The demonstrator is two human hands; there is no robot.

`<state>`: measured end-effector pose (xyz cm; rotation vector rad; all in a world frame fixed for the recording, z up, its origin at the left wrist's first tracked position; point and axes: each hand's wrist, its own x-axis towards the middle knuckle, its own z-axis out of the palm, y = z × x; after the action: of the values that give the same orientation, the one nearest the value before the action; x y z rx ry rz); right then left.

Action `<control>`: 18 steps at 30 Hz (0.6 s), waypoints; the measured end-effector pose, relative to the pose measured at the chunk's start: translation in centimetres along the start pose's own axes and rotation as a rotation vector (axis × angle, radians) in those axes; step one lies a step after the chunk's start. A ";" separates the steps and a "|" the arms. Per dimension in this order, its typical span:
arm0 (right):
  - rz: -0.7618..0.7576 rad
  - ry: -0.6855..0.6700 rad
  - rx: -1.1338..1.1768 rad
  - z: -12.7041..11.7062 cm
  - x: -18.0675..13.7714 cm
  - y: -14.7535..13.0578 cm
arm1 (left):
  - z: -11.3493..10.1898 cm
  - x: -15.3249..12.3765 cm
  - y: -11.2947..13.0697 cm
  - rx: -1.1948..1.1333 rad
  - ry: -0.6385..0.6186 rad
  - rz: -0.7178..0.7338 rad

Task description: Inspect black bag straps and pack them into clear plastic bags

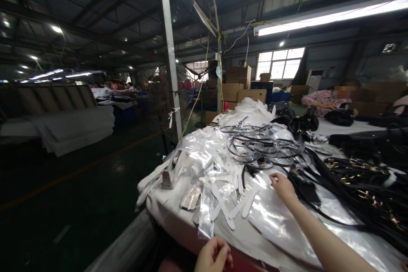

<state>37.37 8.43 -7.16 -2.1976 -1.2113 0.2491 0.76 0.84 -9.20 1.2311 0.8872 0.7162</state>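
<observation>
My left hand [214, 256] is at the table's front edge with its fingers curled in. Just beyond it lies a narrow clear plastic bag [206, 216]; whether the fingers touch it I cannot tell. My right hand [283, 185] reaches over a large clear plastic sheet or bag [270, 216], its fingers pinched together; anything between them is too small to see. Left of that hand lie several white notched strips [223, 206] and a short black strap with a gold clasp [244, 178]. Black straps [314, 178] run close to its right side.
Gold-fitted black straps [366, 182] heap at the right. Coiled straps in clear plastic [264, 146] lie mid-table, near black bags [302, 123]. A phone-like object [191, 197] and small grey block [168, 179] lie left. A metal post [171, 59] stands beyond; another person [325, 100] works at back right.
</observation>
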 end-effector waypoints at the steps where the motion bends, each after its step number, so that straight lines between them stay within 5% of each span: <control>1: 0.010 0.020 0.052 -0.8 0.0 0.2 | 0.1 0.2 -0.3 0.000 -0.008 0.005; 7: -0.202 0.031 0.259 -4.1 -5.7 -1.2 | 1.2 1.0 -0.5 0.085 -0.058 0.057; 13: -0.513 -0.065 0.163 -3.8 -16.5 -3.0 | 2.3 1.9 2.9 0.522 -0.124 0.462; 18: -0.700 -0.162 0.249 -3.4 -20.9 -3.7 | 4.4 3.6 4.1 0.768 -0.283 0.667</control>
<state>24.44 -8.63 -4.79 -1.4547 -1.8410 0.2665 6.37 2.63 -5.38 2.3137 0.5029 0.7046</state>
